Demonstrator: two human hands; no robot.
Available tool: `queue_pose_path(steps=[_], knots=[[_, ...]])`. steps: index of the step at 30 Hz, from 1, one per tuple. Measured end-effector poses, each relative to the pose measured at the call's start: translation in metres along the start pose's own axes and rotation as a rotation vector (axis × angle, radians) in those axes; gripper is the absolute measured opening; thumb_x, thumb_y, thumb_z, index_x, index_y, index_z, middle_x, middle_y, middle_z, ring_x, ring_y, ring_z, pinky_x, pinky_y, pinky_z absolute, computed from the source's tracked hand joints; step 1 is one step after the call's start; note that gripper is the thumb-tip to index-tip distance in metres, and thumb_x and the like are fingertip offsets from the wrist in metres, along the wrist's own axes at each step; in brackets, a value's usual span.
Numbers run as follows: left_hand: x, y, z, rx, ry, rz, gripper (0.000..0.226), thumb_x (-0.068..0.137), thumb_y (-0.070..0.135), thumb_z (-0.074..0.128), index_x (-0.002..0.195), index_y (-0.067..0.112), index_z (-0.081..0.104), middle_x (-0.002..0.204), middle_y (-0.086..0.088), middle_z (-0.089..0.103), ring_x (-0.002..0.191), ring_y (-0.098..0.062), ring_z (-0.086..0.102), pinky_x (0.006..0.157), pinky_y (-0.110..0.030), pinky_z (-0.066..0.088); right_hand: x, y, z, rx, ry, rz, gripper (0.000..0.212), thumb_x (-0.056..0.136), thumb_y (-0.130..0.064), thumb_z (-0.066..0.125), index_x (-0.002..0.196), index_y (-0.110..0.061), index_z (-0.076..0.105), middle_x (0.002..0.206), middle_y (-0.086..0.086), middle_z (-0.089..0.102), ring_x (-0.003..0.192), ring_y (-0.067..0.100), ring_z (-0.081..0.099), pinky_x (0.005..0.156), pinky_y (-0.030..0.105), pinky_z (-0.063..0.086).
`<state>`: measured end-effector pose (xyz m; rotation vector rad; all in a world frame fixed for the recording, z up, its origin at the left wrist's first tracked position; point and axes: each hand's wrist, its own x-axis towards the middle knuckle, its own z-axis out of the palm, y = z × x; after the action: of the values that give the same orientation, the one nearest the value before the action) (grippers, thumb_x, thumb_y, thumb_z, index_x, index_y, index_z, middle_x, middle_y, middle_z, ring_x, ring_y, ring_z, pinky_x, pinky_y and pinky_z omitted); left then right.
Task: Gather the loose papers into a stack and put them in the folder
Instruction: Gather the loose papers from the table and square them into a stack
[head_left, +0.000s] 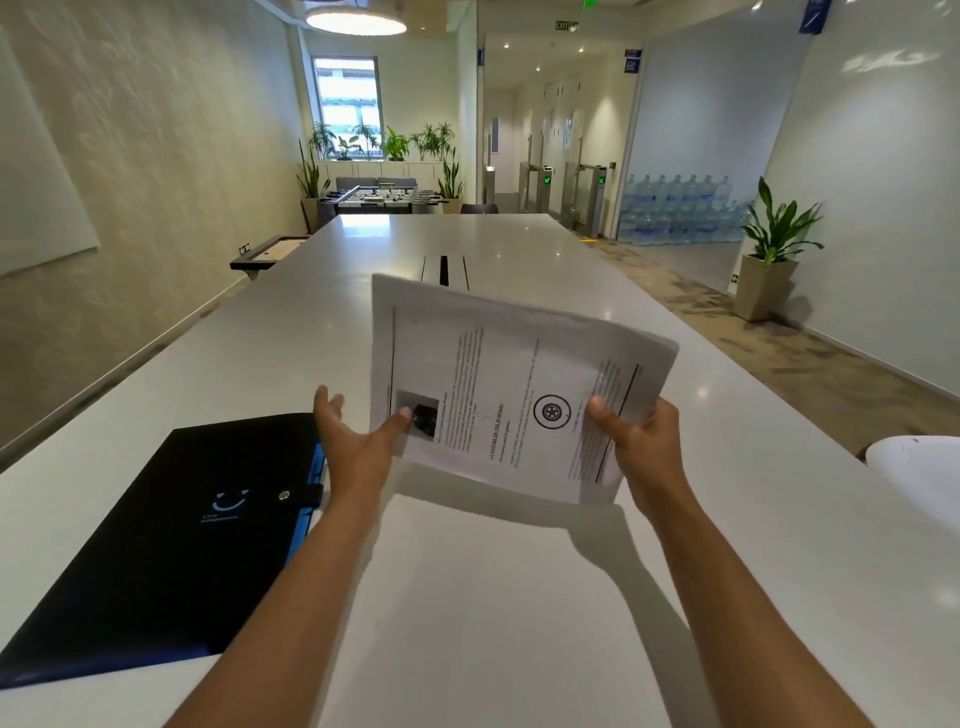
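Note:
A stack of printed papers (498, 384) is held tilted above the white table (467, 597), its printed face toward me. My right hand (639, 441) grips the stack's lower right edge, thumb on top. My left hand (353, 441) is at the lower left edge, thumb touching the top sheet, fingers spread apart. A closed black folder (171, 540) with a blue spine and a snap strap lies flat on the table to the left, just beside my left wrist.
A white rounded object (919, 473) sits at the table's right edge. A cable slot (444, 270) runs along the table's middle behind the papers. A potted plant (769, 260) stands on the floor to the right.

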<state>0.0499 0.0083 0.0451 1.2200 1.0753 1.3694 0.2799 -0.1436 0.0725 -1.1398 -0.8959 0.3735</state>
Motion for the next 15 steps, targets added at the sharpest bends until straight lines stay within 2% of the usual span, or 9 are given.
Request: queue_pose_path(steps=[3,6,10,12,15], knots=[[0.013,0.012,-0.006,0.022,-0.124,0.140,0.105,0.076,0.019,0.082,0.149,0.041,0.009,0.151,0.001,0.033,0.133,-0.014,0.033,0.096,-0.032,0.033,0.007,-0.007,-0.001,-0.042,-0.068,-0.033,0.020,0.086,-0.010,0.070,0.086,-0.029,0.074,0.087,-0.010,0.076,0.080,0.012,0.073,0.062,0.020,0.055],[0.019,0.024,-0.008,-0.035,-0.249,0.213,0.098,0.077,0.014,0.080,0.147,0.041,0.017,0.138,0.000,0.051,0.122,-0.013,0.052,0.088,-0.030,0.049,0.010,-0.007,0.002,-0.061,-0.088,-0.031,0.018,0.086,-0.008,0.069,0.089,-0.026,0.071,0.085,-0.010,0.076,0.080,0.013,0.072,0.062,0.021,0.055],[0.016,0.026,-0.008,-0.039,-0.199,0.275,0.081,0.079,0.014,0.078,0.141,0.036,0.030,0.123,0.006,0.058,0.109,-0.007,0.061,0.076,-0.021,0.058,0.009,0.001,0.002,-0.046,-0.069,-0.026,0.017,0.086,-0.009,0.069,0.091,-0.026,0.070,0.087,-0.008,0.076,0.081,0.015,0.072,0.063,0.022,0.056],[0.010,0.016,-0.008,0.003,-0.197,0.281,0.080,0.080,0.012,0.077,0.141,0.034,0.031,0.126,0.003,0.054,0.110,-0.009,0.058,0.079,-0.023,0.058,0.006,0.009,0.000,-0.066,-0.077,-0.019,0.015,0.085,-0.011,0.071,0.091,-0.025,0.070,0.088,-0.007,0.076,0.082,0.015,0.072,0.063,0.023,0.056],[0.000,-0.004,-0.011,0.067,-0.215,0.252,0.088,0.080,0.006,0.076,0.144,0.038,0.025,0.124,0.007,0.051,0.113,-0.005,0.053,0.095,-0.038,0.052,-0.002,0.023,-0.003,-0.098,-0.078,0.008,0.022,0.078,-0.020,0.077,0.098,-0.024,0.066,0.090,-0.006,0.074,0.085,0.015,0.071,0.065,0.025,0.056]])
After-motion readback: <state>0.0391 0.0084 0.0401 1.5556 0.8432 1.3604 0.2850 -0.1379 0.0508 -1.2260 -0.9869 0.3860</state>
